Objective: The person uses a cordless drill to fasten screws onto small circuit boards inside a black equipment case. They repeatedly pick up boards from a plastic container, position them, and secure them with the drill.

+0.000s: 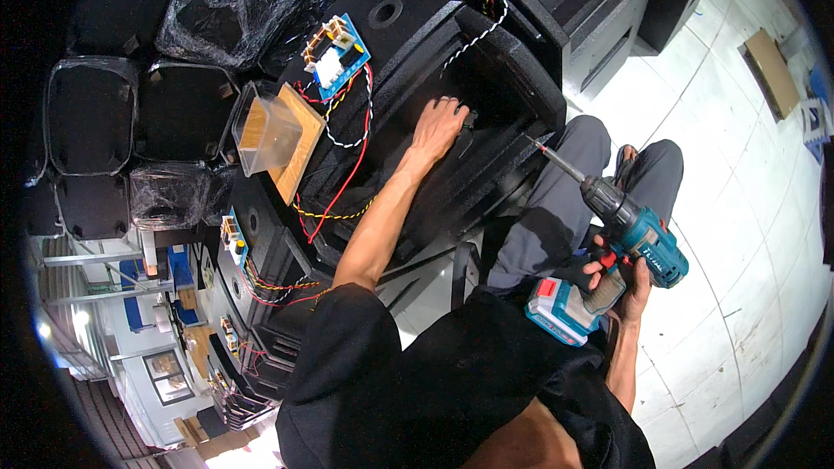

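Note:
My left hand [441, 126] reaches into the open black speaker cabinet [512, 43], its fingers curled at a small dark part too dim to make out. My right hand [637, 288] grips a teal and black cordless drill [638, 230] by its handle. The drill's long bit points up and left, toward the cabinet's near rim. On the cabinet's left side lies a blue circuit board [334, 56] with coils and capacitors. Red, yellow-black and black-white wires [371, 95] run from the board into the cabinet.
Beside the board, a clear plastic tub [268, 130] sits on a wooden board [302, 143]. More black cabinets with circuit boards and wires stand at lower left. Plastic-wrapped black cabinets [230, 4] are stacked at upper left. A cardboard piece [771, 74] lies on the white tiled floor [712, 234].

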Tool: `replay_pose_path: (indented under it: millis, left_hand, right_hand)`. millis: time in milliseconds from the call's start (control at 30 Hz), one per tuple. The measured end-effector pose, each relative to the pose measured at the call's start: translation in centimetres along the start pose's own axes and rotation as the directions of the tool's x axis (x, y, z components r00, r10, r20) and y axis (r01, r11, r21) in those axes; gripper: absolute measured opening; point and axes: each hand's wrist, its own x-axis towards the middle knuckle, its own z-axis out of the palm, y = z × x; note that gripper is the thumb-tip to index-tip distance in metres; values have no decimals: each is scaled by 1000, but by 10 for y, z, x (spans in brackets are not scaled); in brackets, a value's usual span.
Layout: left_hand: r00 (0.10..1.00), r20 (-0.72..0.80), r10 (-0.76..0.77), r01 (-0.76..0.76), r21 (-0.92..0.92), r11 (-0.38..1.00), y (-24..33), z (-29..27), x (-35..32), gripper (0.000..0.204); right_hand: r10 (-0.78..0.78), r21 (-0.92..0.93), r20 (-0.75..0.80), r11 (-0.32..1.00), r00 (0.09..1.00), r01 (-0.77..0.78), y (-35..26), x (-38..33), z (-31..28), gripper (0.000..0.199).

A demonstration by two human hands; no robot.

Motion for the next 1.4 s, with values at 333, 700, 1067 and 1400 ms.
replay_pose_path:
  millis: [333, 700, 1067, 1400]
  left_hand:
    - [850, -342, -400, 314, -281, 907, -28, 35, -8, 35]
    - [736, -454, -501, 352, -375, 857, -29, 70, 2, 27]
    - [713, -556, -427, 338, -261, 904, -34, 78, 9, 42]
    - [700, -2, -714, 585, -571, 576, -8, 36, 9, 36]
  right_hand:
    - [121, 17, -92, 993, 988, -120, 1, 35, 75, 60]
    - [96, 34, -238, 995, 966, -91, 46, 113, 182, 55]
    - [121, 36, -296, 993, 947, -115, 77, 147, 202, 32]
    - [115, 8, -300, 993, 947, -118, 82, 154, 198, 24]
